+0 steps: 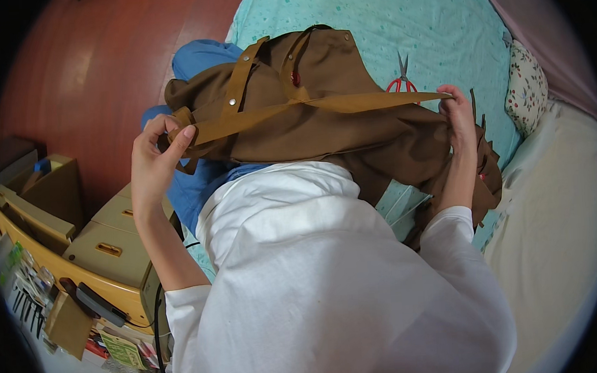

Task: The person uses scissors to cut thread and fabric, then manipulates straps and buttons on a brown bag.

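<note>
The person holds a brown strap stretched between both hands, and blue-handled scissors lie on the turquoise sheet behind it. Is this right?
Not quite: the scissors have red handles, not blue. The head view shows them on the turquoise sheet behind the brown strap, which is stretched between the left hand and right hand.

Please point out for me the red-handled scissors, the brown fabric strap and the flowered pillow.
Red-handled metal scissors [401, 80]: head view, on the red handles.
Brown fabric strap [348, 103]: head view, middle of the taut stretch.
White flowered pillow [527, 88]: head view, centre of its cover.
</note>
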A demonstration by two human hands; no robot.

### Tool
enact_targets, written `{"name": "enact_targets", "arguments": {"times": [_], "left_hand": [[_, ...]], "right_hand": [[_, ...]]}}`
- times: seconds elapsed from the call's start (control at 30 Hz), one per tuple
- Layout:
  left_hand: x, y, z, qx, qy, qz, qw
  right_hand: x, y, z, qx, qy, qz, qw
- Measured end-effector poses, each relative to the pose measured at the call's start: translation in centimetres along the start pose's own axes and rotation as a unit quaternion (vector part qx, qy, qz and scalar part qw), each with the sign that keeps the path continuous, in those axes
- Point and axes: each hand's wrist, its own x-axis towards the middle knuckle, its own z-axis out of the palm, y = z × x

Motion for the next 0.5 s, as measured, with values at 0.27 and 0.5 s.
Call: {"name": "enact_targets", "arguments": {"times": [0.27,0.5], "left_hand": [[-0.2,2.9,-1.2,-0.145,-0.057,-0.09,0.984],[-0.2,3.7,-2.6,-0.22,-0.028,-0.074,0.972]], "right_hand": [[-5.0,-5.0,13.8,-0.221,-0.255,-0.316,0.887],[-6.3,-4.0,22.7,-0.173,-0.276,-0.31,0.893]]}}
